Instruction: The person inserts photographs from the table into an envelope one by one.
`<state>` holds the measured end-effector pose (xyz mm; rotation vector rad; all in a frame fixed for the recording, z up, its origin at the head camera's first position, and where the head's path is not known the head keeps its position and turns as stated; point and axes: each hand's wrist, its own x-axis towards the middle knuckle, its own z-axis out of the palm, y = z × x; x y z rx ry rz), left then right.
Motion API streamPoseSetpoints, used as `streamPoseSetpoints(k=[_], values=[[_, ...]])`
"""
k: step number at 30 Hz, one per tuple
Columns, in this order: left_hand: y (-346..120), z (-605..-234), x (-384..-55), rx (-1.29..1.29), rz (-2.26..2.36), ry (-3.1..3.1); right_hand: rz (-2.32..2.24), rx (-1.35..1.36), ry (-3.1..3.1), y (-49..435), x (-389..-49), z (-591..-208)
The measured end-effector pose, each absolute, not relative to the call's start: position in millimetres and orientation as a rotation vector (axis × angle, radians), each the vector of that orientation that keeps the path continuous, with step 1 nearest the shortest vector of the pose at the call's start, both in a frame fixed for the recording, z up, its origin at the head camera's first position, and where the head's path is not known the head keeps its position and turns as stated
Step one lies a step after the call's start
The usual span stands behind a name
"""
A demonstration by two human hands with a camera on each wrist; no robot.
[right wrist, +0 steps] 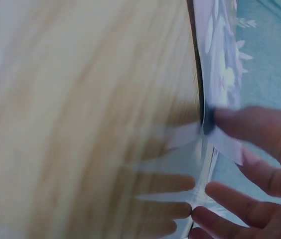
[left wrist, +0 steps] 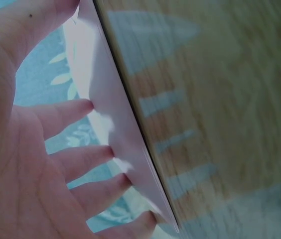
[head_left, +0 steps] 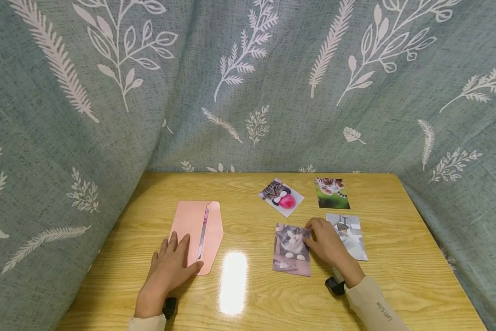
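Cat photo, right fingers pinching it, left fingers on envelope

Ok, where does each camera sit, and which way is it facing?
Head: on the head, facing forward and down over the yellow wood-grain table; left hand, right hand and beige fabric sleeves show.
Left wrist: on that wrist, facing past the palm toward the flat pink paper envelope; palm, thumb and fingers show.
Right wrist: on that wrist, facing the rectangular grey-and-white cat photo; thumb and fingers show.
Shared: head and left wrist both show the envelope and left hand.
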<state>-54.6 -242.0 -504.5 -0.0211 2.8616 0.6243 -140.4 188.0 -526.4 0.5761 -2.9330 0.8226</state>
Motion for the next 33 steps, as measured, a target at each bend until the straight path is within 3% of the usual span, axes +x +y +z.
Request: streamPoseSetpoints(k=[22, 33], values=[[-244.4, -509.1, -55.9, -0.019, 0.622, 2.867, 2.021, 0.086, -2.646, 186.5, -149.8, -523.5], [-243.4, -507.0, -55.2, -0.029, 0.637, 2.858, 2.233, 0.052, -2.543, 167.1, -158.8, -520.4]])
